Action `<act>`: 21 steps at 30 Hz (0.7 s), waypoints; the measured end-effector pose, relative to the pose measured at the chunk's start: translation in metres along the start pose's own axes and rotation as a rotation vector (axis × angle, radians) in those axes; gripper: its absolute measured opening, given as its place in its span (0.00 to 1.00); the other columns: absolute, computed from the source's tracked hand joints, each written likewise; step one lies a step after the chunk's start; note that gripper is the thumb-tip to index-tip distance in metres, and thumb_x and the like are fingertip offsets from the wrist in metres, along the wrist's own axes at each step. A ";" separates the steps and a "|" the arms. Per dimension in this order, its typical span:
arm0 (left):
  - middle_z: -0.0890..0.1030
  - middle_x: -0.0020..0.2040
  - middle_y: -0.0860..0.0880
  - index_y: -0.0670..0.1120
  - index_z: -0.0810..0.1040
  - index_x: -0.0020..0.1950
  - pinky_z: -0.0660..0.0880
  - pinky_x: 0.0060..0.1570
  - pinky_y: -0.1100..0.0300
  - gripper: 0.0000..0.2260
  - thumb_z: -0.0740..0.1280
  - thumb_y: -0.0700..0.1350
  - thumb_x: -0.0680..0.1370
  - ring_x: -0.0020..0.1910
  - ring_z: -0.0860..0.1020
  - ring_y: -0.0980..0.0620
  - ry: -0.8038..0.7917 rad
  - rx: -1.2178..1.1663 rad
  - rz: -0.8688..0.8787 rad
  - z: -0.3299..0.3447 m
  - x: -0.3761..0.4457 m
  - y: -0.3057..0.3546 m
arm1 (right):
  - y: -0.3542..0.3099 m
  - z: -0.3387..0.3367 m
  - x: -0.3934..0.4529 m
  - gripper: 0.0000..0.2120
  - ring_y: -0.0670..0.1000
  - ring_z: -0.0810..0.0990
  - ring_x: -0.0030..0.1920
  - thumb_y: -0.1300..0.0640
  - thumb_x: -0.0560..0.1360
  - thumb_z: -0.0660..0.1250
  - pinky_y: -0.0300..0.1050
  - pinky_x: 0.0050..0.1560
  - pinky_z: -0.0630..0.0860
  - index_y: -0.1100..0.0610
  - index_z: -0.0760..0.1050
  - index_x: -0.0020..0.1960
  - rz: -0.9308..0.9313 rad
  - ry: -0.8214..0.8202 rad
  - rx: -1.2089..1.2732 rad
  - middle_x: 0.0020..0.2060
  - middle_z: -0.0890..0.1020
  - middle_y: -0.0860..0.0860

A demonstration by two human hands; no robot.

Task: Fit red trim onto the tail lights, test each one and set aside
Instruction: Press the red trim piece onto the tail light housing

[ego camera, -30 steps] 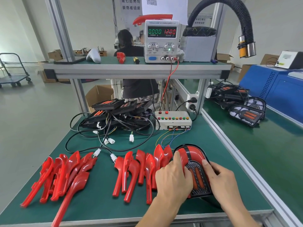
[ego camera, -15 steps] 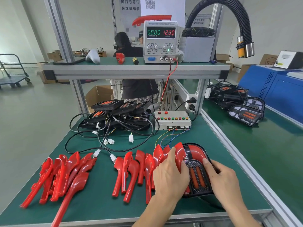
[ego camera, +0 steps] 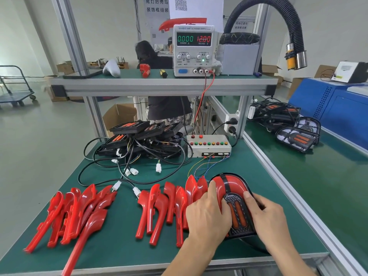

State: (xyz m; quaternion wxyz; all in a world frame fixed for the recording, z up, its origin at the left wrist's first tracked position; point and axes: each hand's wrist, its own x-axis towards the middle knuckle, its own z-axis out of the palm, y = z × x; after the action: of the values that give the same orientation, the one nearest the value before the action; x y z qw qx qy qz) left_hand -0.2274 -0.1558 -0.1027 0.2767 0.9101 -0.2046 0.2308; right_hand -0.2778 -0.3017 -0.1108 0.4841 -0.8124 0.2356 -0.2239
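Green matting covers the table [ego camera: 123,250], the largest surface in view. At 12 o'clock, on the upper shelf, a power supply [ego camera: 194,50] reads zero current and twelve volts. Below it, toward 11 o'clock, lies a heap of untrimmed lamps [ego camera: 139,138] with tangled black leads and white plugs. A switch box [ego camera: 208,146] with coloured buttons sits at 12 o'clock on the table, thin wires running from it toward the work. Two rows of loose red trims occupy the near table: one row [ego camera: 77,212] at 9 o'clock, the other [ego camera: 169,206] just left of centre.

Tail light [ego camera: 235,206], at 4 o'clock near the front right corner, lies face up on the table with red trim [ego camera: 229,185] arched over its upper end. Left hand [ego camera: 207,216] rests on the lamp's left flank, fingers [ego camera: 212,188] curled over the trim edge and bearing down on it. Right hand [ego camera: 266,216] cups the right flank, thumb on the black mesh face, fingers wrapped round the rim. Both hands thus hold the same lamp; whether the trim has fully seated cannot be told.

Hazards, as judged: uneven pressure from one side may leave a clip unlatched and the trim proud on the other side; excess force could crack a thin trim tab. Crowding from the adjacent trim row, touching the left hand, may let a sweep of the wrist scatter the parts.
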 end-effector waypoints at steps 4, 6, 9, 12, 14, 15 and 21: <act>0.80 0.38 0.55 0.47 0.81 0.63 0.68 0.26 0.62 0.19 0.69 0.54 0.75 0.30 0.79 0.54 0.080 -0.050 -0.011 0.003 0.002 -0.001 | -0.005 0.002 -0.004 0.12 0.42 0.85 0.36 0.29 0.74 0.60 0.52 0.45 0.84 0.28 0.80 0.42 -0.022 0.003 0.028 0.34 0.86 0.40; 0.77 0.40 0.54 0.48 0.80 0.63 0.68 0.29 0.62 0.18 0.67 0.54 0.77 0.33 0.77 0.54 0.106 -0.055 -0.031 0.004 0.002 -0.003 | -0.008 0.002 -0.004 0.11 0.41 0.85 0.37 0.28 0.74 0.59 0.52 0.45 0.84 0.26 0.79 0.43 -0.032 0.004 0.037 0.34 0.85 0.40; 0.75 0.44 0.52 0.48 0.81 0.64 0.70 0.36 0.58 0.16 0.62 0.53 0.81 0.37 0.74 0.52 0.151 -0.122 -0.056 0.008 0.001 -0.006 | -0.008 0.002 -0.003 0.11 0.41 0.85 0.37 0.28 0.73 0.59 0.52 0.45 0.85 0.26 0.79 0.43 -0.030 0.003 0.050 0.35 0.86 0.39; 0.72 0.51 0.52 0.48 0.80 0.68 0.72 0.50 0.59 0.19 0.56 0.54 0.86 0.48 0.73 0.54 0.131 -0.341 -0.114 0.008 -0.001 -0.008 | -0.008 0.001 -0.004 0.11 0.41 0.85 0.37 0.28 0.74 0.60 0.52 0.44 0.85 0.27 0.80 0.44 -0.027 0.004 0.071 0.35 0.86 0.40; 0.71 0.56 0.52 0.48 0.79 0.68 0.68 0.58 0.68 0.17 0.58 0.51 0.85 0.56 0.71 0.56 0.085 -0.445 -0.160 0.008 0.000 -0.009 | -0.007 0.000 -0.004 0.11 0.40 0.85 0.37 0.27 0.73 0.59 0.51 0.44 0.85 0.26 0.79 0.44 -0.026 0.006 0.084 0.35 0.86 0.39; 0.70 0.58 0.52 0.48 0.79 0.68 0.64 0.59 0.73 0.15 0.61 0.49 0.85 0.58 0.70 0.57 0.073 -0.453 -0.172 0.008 0.000 -0.009 | -0.006 0.000 -0.004 0.11 0.40 0.85 0.37 0.27 0.73 0.59 0.50 0.44 0.85 0.26 0.79 0.44 -0.028 0.006 0.086 0.35 0.86 0.38; 0.73 0.62 0.64 0.61 0.71 0.69 0.70 0.65 0.67 0.13 0.60 0.55 0.84 0.62 0.72 0.67 -0.141 -0.721 -0.299 0.010 0.007 -0.011 | -0.003 -0.002 -0.001 0.07 0.43 0.86 0.39 0.35 0.77 0.64 0.52 0.47 0.85 0.28 0.81 0.45 -0.018 -0.004 0.147 0.37 0.87 0.41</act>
State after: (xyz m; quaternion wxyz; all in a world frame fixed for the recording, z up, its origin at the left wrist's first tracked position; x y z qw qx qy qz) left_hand -0.2135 -0.1553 -0.1107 0.5945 0.7878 -0.1564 0.0383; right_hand -0.2798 -0.3011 -0.1073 0.5410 -0.7771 0.2100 -0.2434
